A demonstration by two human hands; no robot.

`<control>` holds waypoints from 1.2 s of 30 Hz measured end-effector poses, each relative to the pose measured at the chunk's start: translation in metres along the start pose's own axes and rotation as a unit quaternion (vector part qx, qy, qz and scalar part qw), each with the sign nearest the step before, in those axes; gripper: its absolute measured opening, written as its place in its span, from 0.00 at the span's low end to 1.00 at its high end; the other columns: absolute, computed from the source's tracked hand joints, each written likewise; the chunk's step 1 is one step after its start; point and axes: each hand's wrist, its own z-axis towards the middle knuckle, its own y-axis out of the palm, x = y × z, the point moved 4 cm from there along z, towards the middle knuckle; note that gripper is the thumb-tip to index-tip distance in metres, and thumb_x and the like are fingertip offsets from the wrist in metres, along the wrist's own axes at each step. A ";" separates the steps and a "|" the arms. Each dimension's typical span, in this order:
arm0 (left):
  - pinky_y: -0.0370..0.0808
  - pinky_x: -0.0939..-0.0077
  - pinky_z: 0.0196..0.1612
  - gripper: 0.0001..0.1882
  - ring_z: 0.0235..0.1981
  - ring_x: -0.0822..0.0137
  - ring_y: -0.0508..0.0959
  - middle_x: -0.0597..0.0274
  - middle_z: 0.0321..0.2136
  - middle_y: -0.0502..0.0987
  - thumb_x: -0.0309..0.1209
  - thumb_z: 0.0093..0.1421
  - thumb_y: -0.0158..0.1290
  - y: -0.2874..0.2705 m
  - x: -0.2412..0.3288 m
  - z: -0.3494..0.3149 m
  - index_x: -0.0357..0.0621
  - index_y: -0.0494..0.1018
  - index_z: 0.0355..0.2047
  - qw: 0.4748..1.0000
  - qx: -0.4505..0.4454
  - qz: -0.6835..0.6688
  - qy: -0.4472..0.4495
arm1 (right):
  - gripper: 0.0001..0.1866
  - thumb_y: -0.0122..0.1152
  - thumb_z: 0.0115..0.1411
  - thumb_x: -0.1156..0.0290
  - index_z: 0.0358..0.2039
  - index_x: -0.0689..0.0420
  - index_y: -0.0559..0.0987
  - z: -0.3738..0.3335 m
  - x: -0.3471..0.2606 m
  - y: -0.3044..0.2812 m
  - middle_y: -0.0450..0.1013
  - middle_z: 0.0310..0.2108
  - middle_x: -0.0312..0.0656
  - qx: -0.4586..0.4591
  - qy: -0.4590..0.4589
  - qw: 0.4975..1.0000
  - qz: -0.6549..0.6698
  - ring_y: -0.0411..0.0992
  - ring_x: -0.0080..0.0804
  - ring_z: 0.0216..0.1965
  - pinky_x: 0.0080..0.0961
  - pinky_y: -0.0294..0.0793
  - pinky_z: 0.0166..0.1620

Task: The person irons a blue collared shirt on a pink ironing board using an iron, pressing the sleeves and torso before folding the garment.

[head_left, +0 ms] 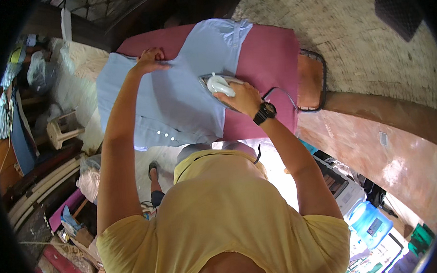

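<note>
A light blue shirt (169, 92) lies spread over a dark red ironing board (269, 59), its sleeve reaching toward the far edge. White buttons show along its near side. My right hand (245, 98) is closed round the handle of a white clothes iron (221, 85), whose soleplate rests on the shirt right of the middle. At the shirt's far left edge my left hand (151, 61) presses on the cloth, thumb pointing right and the other fingers slightly bent. Its fingertips are partly hard to make out.
The iron's dark cord (281, 89) curves over the board's right side, near a black metal frame (322, 81). A small beige stool (64, 129) and plastic bags stand left. Another person's foot (153, 168) shows below the board. A blue water jug (370, 223) is at lower right.
</note>
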 end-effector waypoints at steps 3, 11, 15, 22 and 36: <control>0.63 0.42 0.52 0.23 0.56 0.57 0.69 0.65 0.45 0.76 0.39 0.39 0.71 0.007 -0.003 -0.011 0.52 0.74 0.35 0.989 0.065 0.103 0.081 | 0.28 0.60 0.57 0.43 0.40 0.58 0.81 -0.043 0.040 -0.032 0.78 0.27 0.48 0.019 0.089 0.995 0.031 0.78 0.44 0.28 0.38 0.76 0.33; 0.71 0.59 0.41 0.21 0.38 0.46 0.76 0.50 0.32 0.76 0.34 0.47 0.67 -0.017 0.007 -0.026 0.39 0.70 0.35 0.976 0.090 0.008 0.199 | 0.43 0.56 0.53 0.31 0.41 0.67 0.80 -0.105 0.226 -0.181 0.78 0.29 0.58 0.225 0.397 0.890 -0.011 0.79 0.47 0.35 0.37 0.76 0.39; 0.70 0.61 0.39 0.18 0.35 0.48 0.75 0.50 0.31 0.76 0.32 0.51 0.65 -0.021 0.013 -0.033 0.37 0.69 0.35 0.978 0.099 0.009 0.185 | 0.46 0.58 0.48 0.28 0.36 0.69 0.81 -0.079 0.260 -0.191 0.77 0.29 0.61 0.237 0.396 0.884 0.074 0.79 0.49 0.34 0.39 0.75 0.38; 0.70 0.62 0.36 0.15 0.32 0.50 0.75 0.50 0.29 0.76 0.32 0.55 0.62 -0.031 0.021 -0.038 0.37 0.71 0.36 0.963 0.137 -0.013 0.231 | 0.52 0.57 0.45 0.24 0.36 0.73 0.77 -0.077 0.343 -0.173 0.73 0.21 0.50 0.303 0.381 0.872 -0.050 0.73 0.35 0.19 0.32 0.72 0.21; 0.71 0.53 0.31 0.07 0.28 0.46 0.77 0.51 0.24 0.77 0.35 0.64 0.50 -0.081 0.066 -0.113 0.47 0.68 0.38 0.938 0.232 0.092 0.239 | 0.37 0.61 0.52 0.34 0.43 0.59 0.73 -0.104 0.282 -0.147 0.70 0.39 0.49 0.481 0.226 0.806 -0.262 0.68 0.44 0.42 0.46 0.67 0.45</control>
